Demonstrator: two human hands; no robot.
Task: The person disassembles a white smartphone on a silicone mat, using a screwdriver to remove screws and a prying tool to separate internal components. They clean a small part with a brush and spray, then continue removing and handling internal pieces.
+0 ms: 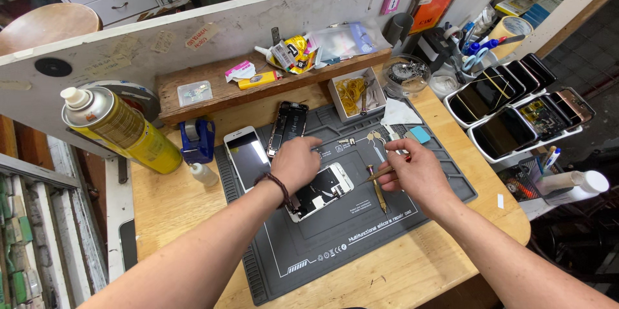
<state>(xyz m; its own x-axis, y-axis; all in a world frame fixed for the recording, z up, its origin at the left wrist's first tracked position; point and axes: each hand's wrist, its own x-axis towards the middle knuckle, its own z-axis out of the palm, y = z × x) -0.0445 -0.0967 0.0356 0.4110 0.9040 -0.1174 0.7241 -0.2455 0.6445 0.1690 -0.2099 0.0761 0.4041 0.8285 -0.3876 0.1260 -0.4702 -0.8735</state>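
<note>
An opened white smartphone [325, 190] lies face down on the dark grey repair mat [361, 231], its insides showing. My left hand [295, 162] rests on its upper end, pinning it to the mat; a dark bracelet circles that wrist. My right hand [412, 170] hovers just to the right of the phone and grips a thin brass tool [377, 174] that points left toward the phone. A brass-handled screwdriver [375, 190] lies on the mat below that hand.
A white phone screen [245, 154] and a black phone frame [287, 127] lie at the mat's far left. A yellow spray can [122, 132], a blue tape dispenser [198, 138], a box of rubber bands [353, 93] and white racks of phones [516, 106] surround the mat.
</note>
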